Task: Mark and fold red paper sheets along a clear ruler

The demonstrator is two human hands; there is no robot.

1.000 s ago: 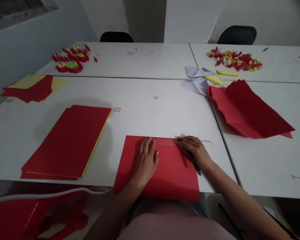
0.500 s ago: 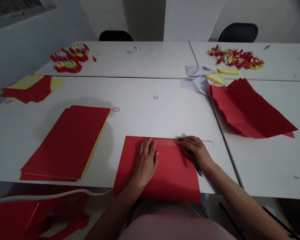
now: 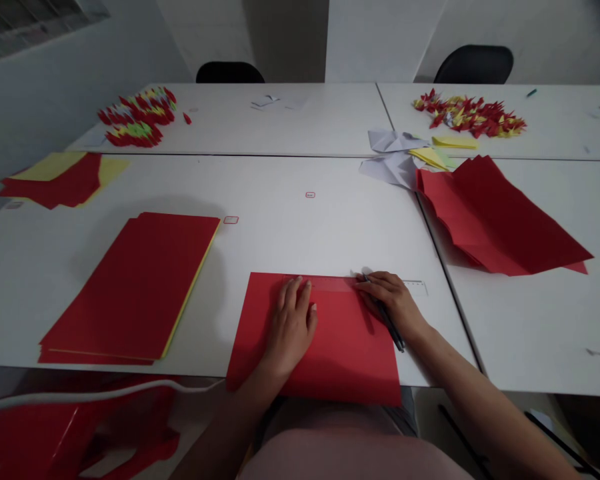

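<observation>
A sheet of red paper [image 3: 350, 353] lies at the table's front edge, its near side reaching past that edge. Across its far edge rests a clear ruler [image 3: 330, 284], whose right end sticks out over the white table. My left hand [image 3: 293, 323] lies flat with fingers stretched, the fingertips on the ruler's left part. In my right hand [image 3: 393, 300] a dark pen [image 3: 391, 327] is pinched, its tip by the ruler near the paper's far edge. The fingers of the right hand partly cover the ruler and the pen's tip.
A stack of red and yellow paper [image 3: 135, 287] lies to the left. Folded red sheets [image 3: 505, 220] are on the right, beside white folded papers [image 3: 393, 167]. Folded paper pieces sit in piles at the far left [image 3: 140, 113] and far right [image 3: 473, 115]. A white cable [image 3: 145, 385] runs below the table edge.
Both hands, the ruler, the pen and the red sheet keep their places. Only the view has shifted very slightly.
</observation>
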